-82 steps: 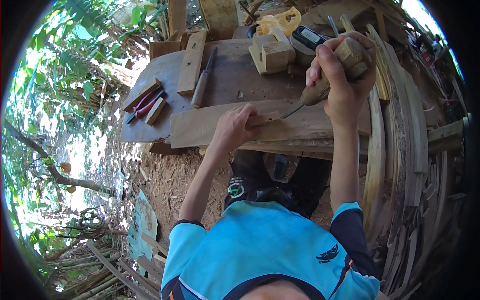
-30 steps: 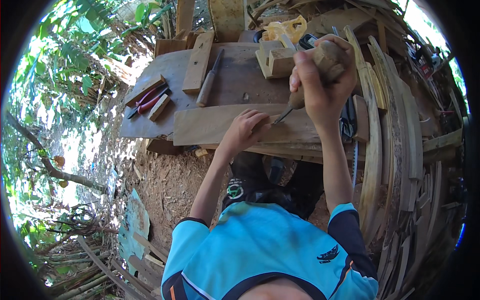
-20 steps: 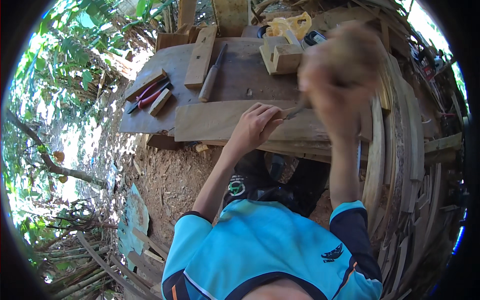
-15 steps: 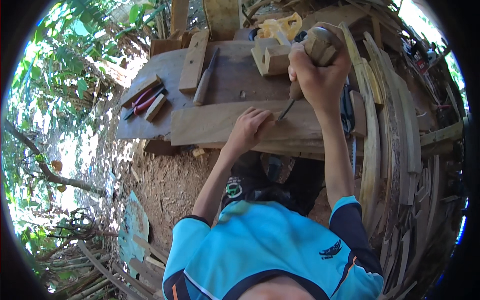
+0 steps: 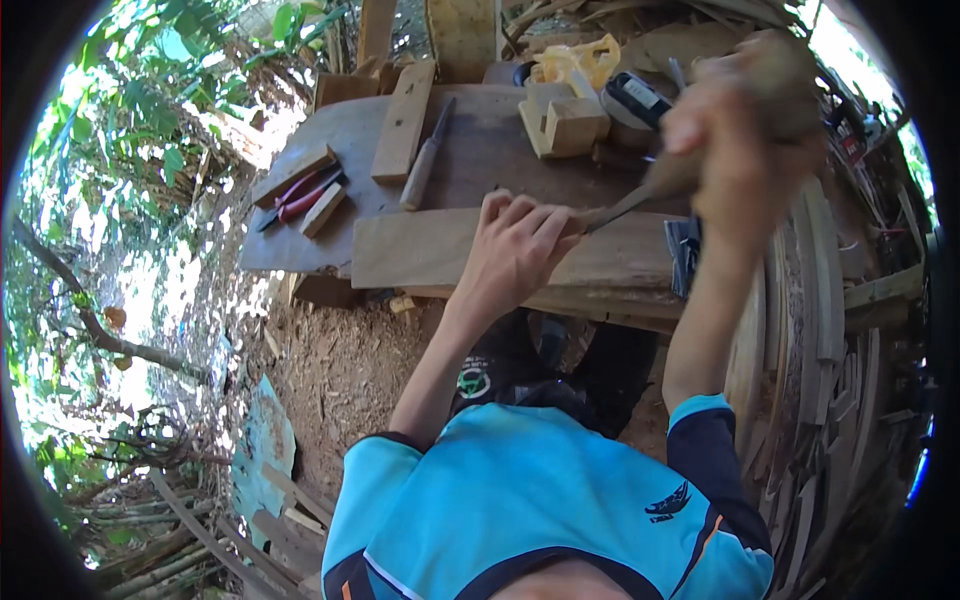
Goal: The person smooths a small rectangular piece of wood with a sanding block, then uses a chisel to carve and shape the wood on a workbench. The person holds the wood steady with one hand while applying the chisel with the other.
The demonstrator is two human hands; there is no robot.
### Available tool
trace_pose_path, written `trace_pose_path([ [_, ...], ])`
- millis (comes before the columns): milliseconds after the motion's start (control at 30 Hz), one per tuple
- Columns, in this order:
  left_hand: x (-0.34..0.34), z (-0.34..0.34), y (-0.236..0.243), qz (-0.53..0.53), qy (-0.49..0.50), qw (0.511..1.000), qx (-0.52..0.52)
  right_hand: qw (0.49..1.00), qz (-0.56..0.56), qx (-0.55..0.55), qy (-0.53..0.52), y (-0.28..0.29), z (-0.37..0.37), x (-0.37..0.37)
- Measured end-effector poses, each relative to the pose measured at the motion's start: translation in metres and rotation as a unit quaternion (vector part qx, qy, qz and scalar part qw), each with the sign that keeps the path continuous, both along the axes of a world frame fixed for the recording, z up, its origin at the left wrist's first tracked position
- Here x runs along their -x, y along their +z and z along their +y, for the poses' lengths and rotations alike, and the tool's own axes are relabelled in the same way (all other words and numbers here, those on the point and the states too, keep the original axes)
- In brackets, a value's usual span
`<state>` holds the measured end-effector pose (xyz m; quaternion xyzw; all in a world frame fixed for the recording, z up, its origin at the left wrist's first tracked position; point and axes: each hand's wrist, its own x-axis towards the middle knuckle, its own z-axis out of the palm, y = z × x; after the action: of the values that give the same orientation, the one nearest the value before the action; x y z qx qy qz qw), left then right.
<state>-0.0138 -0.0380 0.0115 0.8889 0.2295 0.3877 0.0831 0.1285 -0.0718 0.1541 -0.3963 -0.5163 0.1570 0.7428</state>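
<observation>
"Head view, down over the bench (image 5: 490, 145): what's that in the right hand (image 5: 735, 150)?"

"A carving tool (image 5: 625, 207), thick wooden handle and dark metal shaft. The fingers are wrapped round the handle, though the hand is a blur. The shaft slants down from that fist toward the other hand."

"And the left hand (image 5: 515, 245)?"

"Lying over the plank (image 5: 410, 250), fingers bent, their tips right by the tool's end. Whether they pinch anything I can't tell; the knuckles cover it."

"So the plank sits where?"

"Under the left hand, along the bench's near edge, reaching out to both sides of it."

"What's crowding them?"

"Just left of the right forearm there's a dark object (image 5: 683, 258) by the plank; I can't make out what. Beyond the gap between the hands stand pale wooden blocks (image 5: 575, 125), a yellow bag (image 5: 580, 62) behind, and a black device (image 5: 637, 98) closer to the right fist."

"Over to the left?"

"Past the left hand, a slim wooden-handled blade (image 5: 421, 175), then a flat board (image 5: 400, 130). Farther off, red-handled pliers (image 5: 292, 210) lie among two small offcuts (image 5: 323, 210). Long slats (image 5: 832, 270) fill the ground right of the right forearm."
</observation>
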Motion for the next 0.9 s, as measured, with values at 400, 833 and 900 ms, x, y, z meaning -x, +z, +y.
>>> trace_pose_path([
  [400,-0.003,-0.007,0.010,0.065,0.031,0.996,-0.050,0.998,-0.019,0.003,0.061,0.014,-0.014,-0.002],
  [833,-0.010,-0.006,0.010,0.068,0.015,0.996,-0.060,0.994,-0.072,0.014,-0.076,-0.031,0.009,-0.009],
  [900,-0.006,0.001,-0.035,0.110,-0.008,0.993,-0.045,0.994,-0.088,0.009,-0.063,-0.050,0.022,-0.007],
])
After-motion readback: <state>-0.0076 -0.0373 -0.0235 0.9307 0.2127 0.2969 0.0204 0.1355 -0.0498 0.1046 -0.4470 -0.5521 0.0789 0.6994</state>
